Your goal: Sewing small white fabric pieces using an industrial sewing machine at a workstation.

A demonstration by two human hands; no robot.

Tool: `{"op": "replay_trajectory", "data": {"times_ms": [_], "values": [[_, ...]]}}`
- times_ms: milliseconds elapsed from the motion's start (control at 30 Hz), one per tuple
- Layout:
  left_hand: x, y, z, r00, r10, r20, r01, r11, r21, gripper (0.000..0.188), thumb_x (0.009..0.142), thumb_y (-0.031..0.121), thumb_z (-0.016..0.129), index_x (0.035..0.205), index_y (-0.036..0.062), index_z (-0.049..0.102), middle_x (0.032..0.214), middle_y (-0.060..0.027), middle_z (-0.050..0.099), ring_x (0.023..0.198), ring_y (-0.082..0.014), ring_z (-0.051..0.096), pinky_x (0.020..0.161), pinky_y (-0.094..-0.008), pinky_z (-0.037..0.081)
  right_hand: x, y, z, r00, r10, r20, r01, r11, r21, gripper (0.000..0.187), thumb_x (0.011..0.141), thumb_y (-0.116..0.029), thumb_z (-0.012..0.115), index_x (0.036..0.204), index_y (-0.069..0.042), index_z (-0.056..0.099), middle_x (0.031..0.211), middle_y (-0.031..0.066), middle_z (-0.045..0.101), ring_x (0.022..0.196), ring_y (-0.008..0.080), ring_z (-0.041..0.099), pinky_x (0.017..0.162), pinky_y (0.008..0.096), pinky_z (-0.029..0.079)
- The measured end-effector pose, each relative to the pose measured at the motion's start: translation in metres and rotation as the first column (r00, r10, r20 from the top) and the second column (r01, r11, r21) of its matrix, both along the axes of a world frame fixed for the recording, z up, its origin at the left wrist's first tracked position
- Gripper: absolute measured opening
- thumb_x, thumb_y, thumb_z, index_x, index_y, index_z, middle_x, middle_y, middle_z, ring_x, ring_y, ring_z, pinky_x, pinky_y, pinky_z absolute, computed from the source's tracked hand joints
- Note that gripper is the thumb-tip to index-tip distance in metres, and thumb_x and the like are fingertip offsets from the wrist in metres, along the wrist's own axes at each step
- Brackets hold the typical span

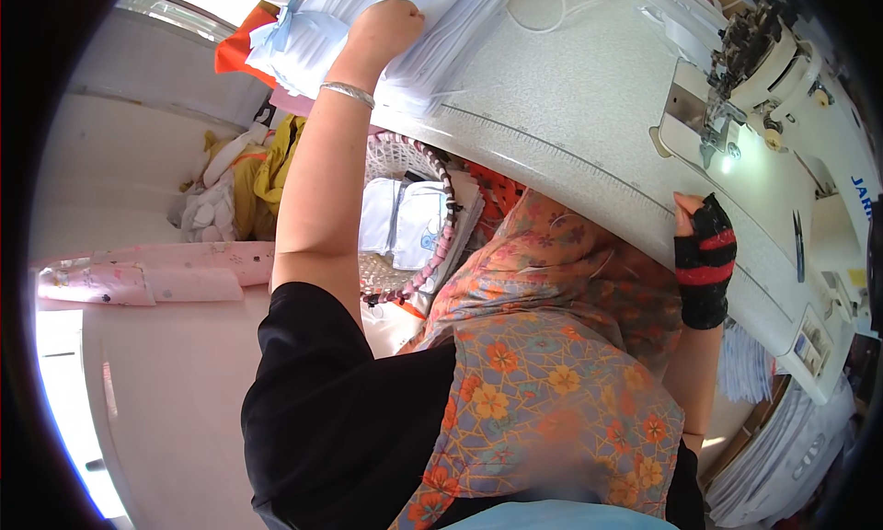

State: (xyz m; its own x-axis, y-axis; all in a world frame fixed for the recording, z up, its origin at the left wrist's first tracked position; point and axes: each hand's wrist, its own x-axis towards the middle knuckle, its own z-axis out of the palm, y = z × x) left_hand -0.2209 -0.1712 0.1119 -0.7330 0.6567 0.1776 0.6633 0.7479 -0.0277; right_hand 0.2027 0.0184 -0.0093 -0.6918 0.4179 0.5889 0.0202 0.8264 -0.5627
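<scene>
At the upper left, my left hand (388,28) is closed like a fist on top of a thick pile of white and pale blue cloth pieces (432,65). Its fingertips are turned away, so whatever it grips is hidden. A light blue strip of cloth (303,28) is tied in a bow around the pile's left part. My right hand (706,254), in a black and red striped fingerless glove, rests at the table's front edge with curled fingers and nothing visible in them. Beyond it stands a white sewing machine (782,97), its lamp lit near the needle.
A ruler scale runs along the front of the grey sewing table (552,88). Black tweezers (799,245) lie right of my glove. Below the table, a woven basket (446,226) holds white cloth pieces. Yellow and white cloths (244,180) are heaped at left; stacked pieces (782,456) stand lower right.
</scene>
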Motion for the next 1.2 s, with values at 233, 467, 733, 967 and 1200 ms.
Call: {"op": "replay_trajectory", "data": {"times_ms": [233, 467, 733, 967, 1200], "values": [[0.017, 0.004, 0.007, 0.984, -0.114, -0.138, 0.110, 0.993, -0.032, 0.036, 0.088, 0.020, 0.050, 0.119, 0.0159, 0.068, 0.108, -0.0128, 0.072, 0.101, -0.0337, 0.067, 0.089, -0.0438, 0.052, 0.002, 0.001, 0.001, 1.000, 0.009, -0.008, -0.009, 1.000, 0.026, 0.019, 0.085, 0.003, 0.065, 0.102, -0.005, 0.068, 0.091, 0.0149, 0.068, 0.082, 0.0299, 0.066, 0.075, 0.0356, 0.052], [0.137, 0.063, 0.016, 0.814, -0.580, 0.041, 0.581, 0.813, -0.044, 0.044, 0.082, 0.012, 0.055, 0.126, 0.0088, 0.061, 0.098, -0.0212, 0.070, 0.092, -0.0399, 0.065, 0.083, -0.0492, 0.051, 0.006, -0.004, 0.007, 0.999, -0.029, 0.024, 0.028, 0.999, 0.018, 0.015, 0.088, -0.004, 0.064, 0.102, -0.005, 0.069, 0.094, 0.0145, 0.069, 0.088, 0.0331, 0.066, 0.080, 0.0385, 0.052], [0.252, 0.101, -0.052, 0.489, -0.729, 0.480, 0.702, 0.655, 0.279, 0.039, 0.093, 0.035, 0.057, 0.087, -0.0029, 0.063, 0.084, -0.0234, 0.067, 0.083, -0.0444, 0.064, 0.077, -0.0520, 0.050, 0.010, 0.024, 0.017, 0.997, 0.002, 0.077, -0.008, 0.997, 0.077, 0.040, 0.079, 0.005, 0.060, 0.116, -0.006, 0.066, 0.127, 0.0170, 0.061, 0.116, 0.0362, 0.059, 0.097, 0.0411, 0.048], [0.241, 0.129, -0.061, 0.591, -0.765, 0.256, 0.781, 0.622, 0.055, 0.030, 0.088, 0.031, 0.062, 0.092, 0.0020, 0.065, 0.104, -0.0185, 0.068, 0.094, -0.0358, 0.066, 0.080, -0.0471, 0.053, 0.006, 0.026, 0.002, 0.982, -0.013, 0.187, -0.031, 0.972, 0.231, 0.035, 0.077, 0.002, 0.061, 0.111, -0.006, 0.065, 0.125, 0.0168, 0.061, 0.113, 0.0384, 0.059, 0.097, 0.0463, 0.049], [0.222, 0.144, -0.111, 0.468, -0.871, -0.151, 0.827, 0.372, 0.421, 0.027, 0.080, 0.017, 0.072, 0.101, 0.0038, 0.062, 0.121, -0.0138, 0.062, 0.108, -0.0328, 0.061, 0.093, -0.0400, 0.050, 0.007, 0.023, 0.003, 0.971, -0.101, 0.217, 0.055, 0.977, 0.205, 0.036, 0.077, 0.001, 0.061, 0.112, -0.006, 0.064, 0.124, 0.0172, 0.061, 0.111, 0.0392, 0.058, 0.096, 0.0467, 0.049]]}}
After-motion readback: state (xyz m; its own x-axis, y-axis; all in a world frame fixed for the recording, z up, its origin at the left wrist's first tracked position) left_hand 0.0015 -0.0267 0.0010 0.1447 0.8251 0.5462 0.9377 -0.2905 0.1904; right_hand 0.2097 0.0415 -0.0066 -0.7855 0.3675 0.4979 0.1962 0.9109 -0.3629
